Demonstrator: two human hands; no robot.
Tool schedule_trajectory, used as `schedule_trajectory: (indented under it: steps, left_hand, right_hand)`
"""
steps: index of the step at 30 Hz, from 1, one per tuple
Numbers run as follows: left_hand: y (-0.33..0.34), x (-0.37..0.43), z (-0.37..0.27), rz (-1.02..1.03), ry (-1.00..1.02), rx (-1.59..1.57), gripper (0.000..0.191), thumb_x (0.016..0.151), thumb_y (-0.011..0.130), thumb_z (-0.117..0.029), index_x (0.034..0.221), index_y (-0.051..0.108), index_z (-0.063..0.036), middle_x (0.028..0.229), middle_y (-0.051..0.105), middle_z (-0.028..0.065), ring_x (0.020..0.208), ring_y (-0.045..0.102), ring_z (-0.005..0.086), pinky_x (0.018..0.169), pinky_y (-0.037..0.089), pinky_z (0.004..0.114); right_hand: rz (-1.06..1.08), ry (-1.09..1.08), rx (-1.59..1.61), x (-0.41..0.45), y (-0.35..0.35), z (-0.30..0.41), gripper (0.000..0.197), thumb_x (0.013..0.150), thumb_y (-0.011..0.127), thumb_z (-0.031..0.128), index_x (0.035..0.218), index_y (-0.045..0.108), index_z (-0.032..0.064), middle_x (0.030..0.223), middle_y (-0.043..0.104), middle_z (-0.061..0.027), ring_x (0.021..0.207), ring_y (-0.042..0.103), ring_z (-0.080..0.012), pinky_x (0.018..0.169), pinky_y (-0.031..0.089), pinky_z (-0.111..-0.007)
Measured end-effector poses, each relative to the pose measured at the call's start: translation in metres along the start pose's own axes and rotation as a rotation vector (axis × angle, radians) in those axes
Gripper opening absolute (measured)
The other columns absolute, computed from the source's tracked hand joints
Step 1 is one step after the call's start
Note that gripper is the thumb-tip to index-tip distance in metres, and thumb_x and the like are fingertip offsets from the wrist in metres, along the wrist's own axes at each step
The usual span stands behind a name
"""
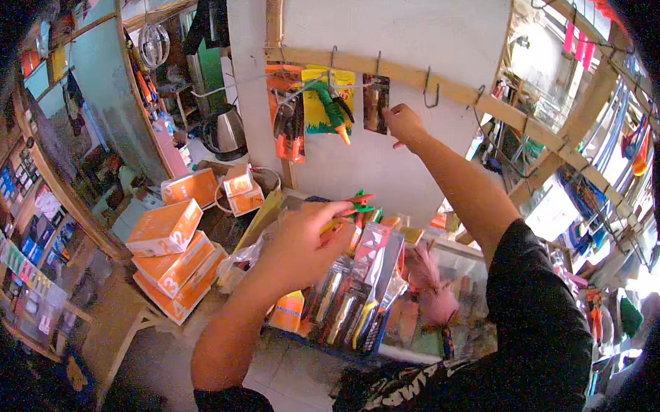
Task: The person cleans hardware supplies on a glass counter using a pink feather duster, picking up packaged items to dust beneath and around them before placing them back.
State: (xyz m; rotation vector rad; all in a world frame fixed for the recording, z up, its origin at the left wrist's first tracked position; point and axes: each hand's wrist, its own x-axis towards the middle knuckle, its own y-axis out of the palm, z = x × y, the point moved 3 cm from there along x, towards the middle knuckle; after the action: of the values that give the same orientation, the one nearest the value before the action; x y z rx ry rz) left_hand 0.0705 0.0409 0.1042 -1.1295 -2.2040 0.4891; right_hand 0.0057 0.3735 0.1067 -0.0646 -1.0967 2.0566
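My right hand is raised to the wall, its curled fingers at the right edge of a dark flat package hanging below a wooden rail. Whether the fingers pinch that edge is unclear. Lower and to the left, my left hand is closed around a small red and green item, mostly hidden by the fingers. Left of the dark package hang a yellow card with a green, orange-tipped tool and an orange package with dark tools. Below my left hand lies a blue-edged tray of packaged tools.
Orange and white boxes are stacked at the left, near a steel electric kettle. Metal hooks stick out from the wooden rail. A glass display case and a pink feather duster stand right of the tray.
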Motion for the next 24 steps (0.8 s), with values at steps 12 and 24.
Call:
schedule_trajectory:
  steps: [12,24]
  left_hand:
    - [0.05,-0.029,-0.069,0.221,0.142,0.198,0.035,0.08,0.057,-0.018,0.111,0.052,-0.0026,0.107,0.058,0.0154,0.099,0.056,0.0273,0.086,0.042,0.034]
    - [0.231,-0.042,-0.057,0.355,0.292,0.06,0.038,0.082,0.056,-0.025,0.113,0.051,-0.0049,0.106,0.056,0.0173,0.097,0.056,0.0313,0.083,0.045,0.037]
  right_hand:
    - [0.58,-0.364,-0.386,-0.202,-0.1,-0.089,0.044,0.081,0.052,0.039,0.106,0.051,0.0027,0.094,0.059,-0.0209,0.088,0.057,-0.0365,0.079,0.045,-0.043]
    - [1.059,0.007,-0.662,-0.381,-0.118,-0.209,0.045,0.081,0.05,0.045,0.107,0.052,0.0085,0.086,0.059,-0.0188,0.079,0.059,-0.0366,0.068,0.047,-0.047]
